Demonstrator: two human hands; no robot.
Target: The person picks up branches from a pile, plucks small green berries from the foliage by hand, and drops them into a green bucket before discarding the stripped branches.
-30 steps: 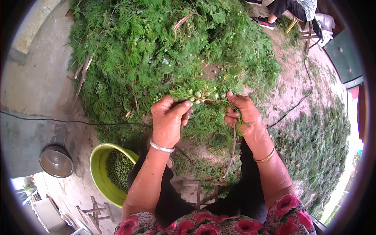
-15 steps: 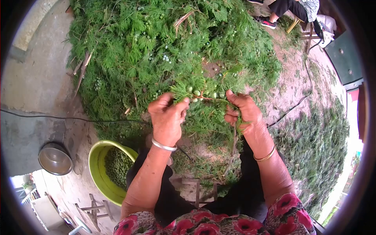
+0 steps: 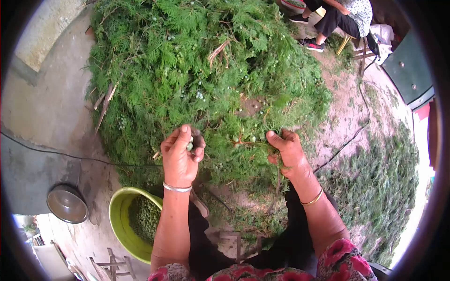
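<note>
My left hand (image 3: 182, 152), with a silver bangle at the wrist, is curled around pale green seed cones (image 3: 190, 144), partly hidden by its fingers. In my right hand (image 3: 288, 152) is a leafy evergreen branch (image 3: 243, 142), pinched between thumb and fingers, with a few round green cones still on its stem. The two hands are apart, both above the front of a large heap of cut evergreen branches (image 3: 154, 70). Below and left of my left hand stands a yellow-green bucket (image 3: 118, 229) partly filled with green cones (image 3: 144, 219).
A metal bowl (image 3: 67, 204) lies on the concrete at left. Black cable (image 3: 84, 159) crosses the floor. Another person (image 3: 344, 21) sits at the upper right beside a bowl (image 3: 294, 4). More greenery (image 3: 375, 182) is spread at right; a small wooden stool (image 3: 112, 264) stands at lower left.
My left hand has come away from the branch, moving left and down with cones in it. My right hand keeps the branch and has lowered slightly. The view has shifted a little.
</note>
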